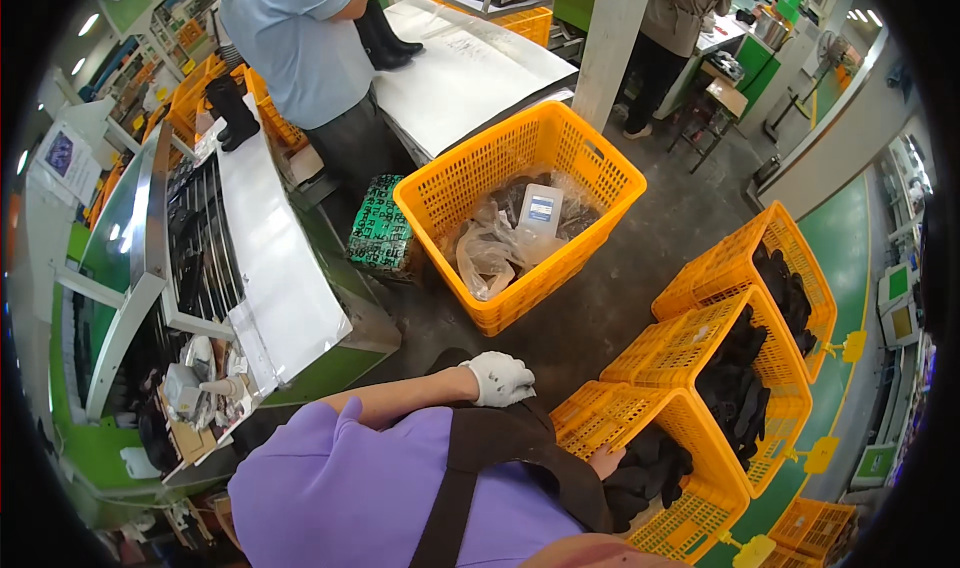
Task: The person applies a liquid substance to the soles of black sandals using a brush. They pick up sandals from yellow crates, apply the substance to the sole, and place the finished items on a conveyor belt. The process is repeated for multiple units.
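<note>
My left hand (500, 380), in a white work glove with dark spots, is bent across my front beside my black apron (505, 430). Its fingers look curled in, and whatever they may hold is hidden. On the right, my bare right hand (606, 461) reaches to the near yellow crate (690, 468), at its inner edge. Dark soft pieces (645, 473) lie in that crate, right beside the hand. Only a small part of this hand shows past the apron, so its grip is unclear.
A yellow crate (480, 303) with plastic bags and a white container (540, 211) stands ahead. More crates (665, 343) of dark pieces line the right. A white-topped bench (275, 258) is left. A person (300, 43) stands near black boots (380, 38); a pillar (615, 48) rises behind.
</note>
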